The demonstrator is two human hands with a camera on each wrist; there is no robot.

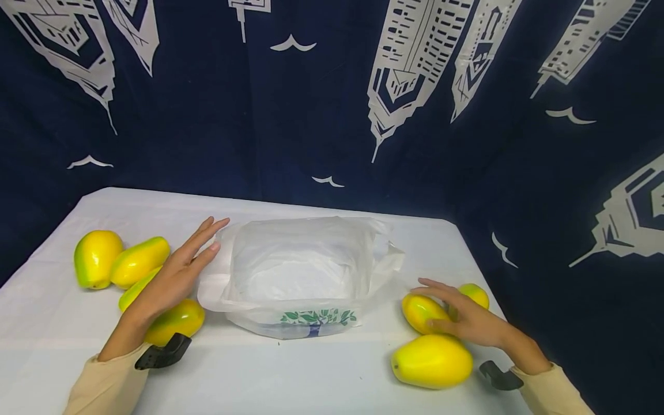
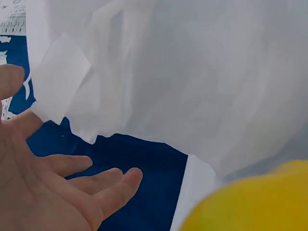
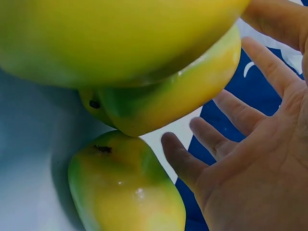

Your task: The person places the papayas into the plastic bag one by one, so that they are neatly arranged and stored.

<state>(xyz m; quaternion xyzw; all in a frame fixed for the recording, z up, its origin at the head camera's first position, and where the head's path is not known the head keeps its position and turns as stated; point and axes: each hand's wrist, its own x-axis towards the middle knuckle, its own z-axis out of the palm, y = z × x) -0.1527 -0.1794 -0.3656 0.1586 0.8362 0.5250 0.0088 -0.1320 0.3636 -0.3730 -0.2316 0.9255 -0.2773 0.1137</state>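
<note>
Your right hand (image 1: 469,320) is over the glossy yellow-green oval fruits (image 1: 418,311), 4 o'clock from the white plastic bag (image 1: 259,321), fingers loosely spread; the front fruit (image 1: 433,363) lies 9-to-3, like the bag's mouth. Your left hand (image 1: 178,274): fingers wide, bag's 9. White-covered table (image 1: 290,383), navy skyline-print fabric (image 1: 207,115) at 12.

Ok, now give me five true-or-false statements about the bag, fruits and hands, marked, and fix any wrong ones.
1. The plastic bag has a tree print on its side. True.
2. The fruits are inside the bag. False: they lie on the white surface beside it.
3. The left hand is nearer the bag than the right hand. True.
4. The right hand is inside the bag. False: it is at the fruits on the bag's right.
5. The bag's mouth is open. True.
</note>
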